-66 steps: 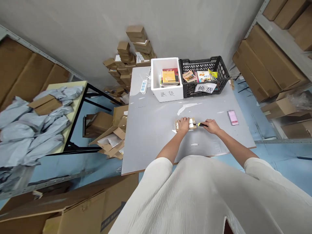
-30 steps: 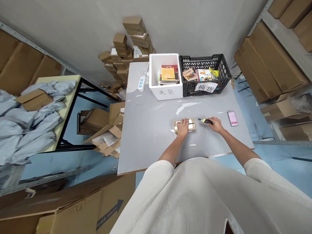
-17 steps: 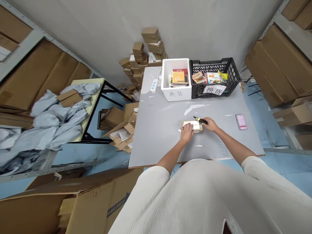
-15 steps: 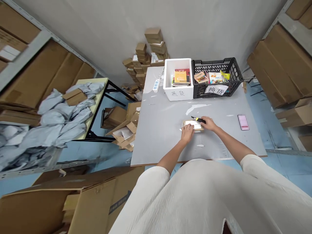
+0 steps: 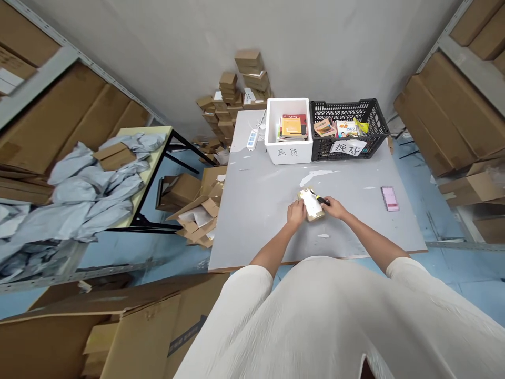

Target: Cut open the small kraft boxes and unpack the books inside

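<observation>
A small cardboard package with a white label lies on the grey table, turned with its long side running away from me. My left hand is closed at the package's left edge; its fingertips are too small to make out fully. In my right hand is a black and yellow utility knife, its tip over the label. The fingers of that hand are wrapped round the handle, beside the package's right edge.
A white bin and a black crate, both with books, stand at the table's back. A power strip is left of them, a phone at the right. Grey parcels cover a side table; an open carton is lower left.
The package has turned from lying crosswise to pointing away from me. My left hand has moved from its top to its left edge, and the knife now points over the label.
</observation>
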Demonstrator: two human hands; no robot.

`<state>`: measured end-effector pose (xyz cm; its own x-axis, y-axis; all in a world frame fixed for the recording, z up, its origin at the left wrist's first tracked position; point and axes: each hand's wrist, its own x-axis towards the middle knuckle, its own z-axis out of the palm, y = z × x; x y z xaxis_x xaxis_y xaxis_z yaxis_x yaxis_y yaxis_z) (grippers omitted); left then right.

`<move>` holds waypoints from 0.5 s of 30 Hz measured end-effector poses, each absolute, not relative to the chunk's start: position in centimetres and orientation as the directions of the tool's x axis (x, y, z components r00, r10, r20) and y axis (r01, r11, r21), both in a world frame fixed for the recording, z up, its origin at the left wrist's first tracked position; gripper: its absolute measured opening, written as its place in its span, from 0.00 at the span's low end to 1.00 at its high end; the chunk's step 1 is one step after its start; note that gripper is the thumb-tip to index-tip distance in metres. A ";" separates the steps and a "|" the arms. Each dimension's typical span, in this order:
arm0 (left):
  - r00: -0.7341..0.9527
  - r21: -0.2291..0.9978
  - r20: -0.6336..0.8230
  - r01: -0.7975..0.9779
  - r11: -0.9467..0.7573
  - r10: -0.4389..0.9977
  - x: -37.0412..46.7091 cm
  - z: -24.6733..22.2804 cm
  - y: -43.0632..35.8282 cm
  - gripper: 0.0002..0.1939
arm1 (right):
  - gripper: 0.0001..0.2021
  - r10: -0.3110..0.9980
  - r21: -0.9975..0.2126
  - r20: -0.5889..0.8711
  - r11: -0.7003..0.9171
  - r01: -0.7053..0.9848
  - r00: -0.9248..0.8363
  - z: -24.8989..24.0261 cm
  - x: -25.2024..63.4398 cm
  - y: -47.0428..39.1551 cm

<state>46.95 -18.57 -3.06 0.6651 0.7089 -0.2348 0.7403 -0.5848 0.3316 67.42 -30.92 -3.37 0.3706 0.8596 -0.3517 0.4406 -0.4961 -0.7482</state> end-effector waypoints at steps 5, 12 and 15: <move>0.627 0.361 -0.239 0.766 -0.531 0.742 49.1 -2.4 -19.5 0.26 | 0.14 0.824 -0.825 -0.434 -0.526 0.207 0.365 -4.6 66.6 -31.6; 0.548 0.292 -0.381 0.836 -0.465 0.745 52.3 -2.7 -21.4 0.55 | 0.15 0.781 -0.805 -0.360 -0.537 0.254 0.511 -4.4 69.7 -32.2; 0.639 0.276 -0.431 0.766 -0.581 0.638 52.2 -2.8 -20.5 0.58 | 0.15 0.755 -0.801 -0.342 -0.545 0.247 0.559 -4.5 70.3 -32.4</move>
<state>52.16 -20.52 -2.84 0.6387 0.6376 -0.4307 0.7658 -0.5810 0.2756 70.33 -32.42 -4.51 0.5589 0.7554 -0.3422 0.2469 -0.5455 -0.8009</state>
